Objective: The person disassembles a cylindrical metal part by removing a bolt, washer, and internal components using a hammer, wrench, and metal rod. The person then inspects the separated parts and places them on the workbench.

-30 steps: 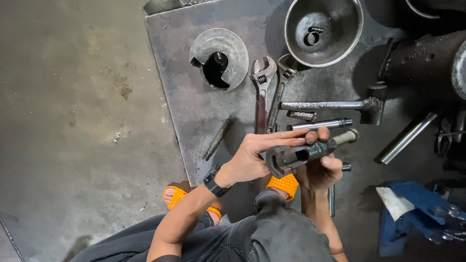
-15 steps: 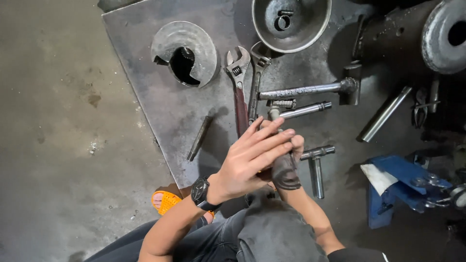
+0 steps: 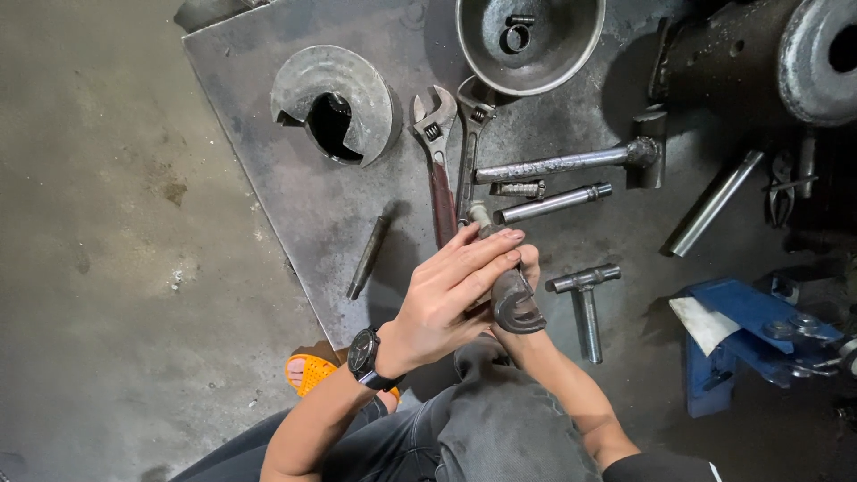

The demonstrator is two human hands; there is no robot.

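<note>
Two wrenches lie side by side just below the one big metal bowl. One ring sits inside that bowl. Two T-shaped bars lie lower, right of the wrenches.

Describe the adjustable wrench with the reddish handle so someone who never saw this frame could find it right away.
Start at the big metal bowl at the top of the steel plate. Just below its left rim two wrenches lie side by side, heads toward the bowl. The red-handled wrench is the left one; its neighbour, the grey wrench, has a bare metal handle.
</note>
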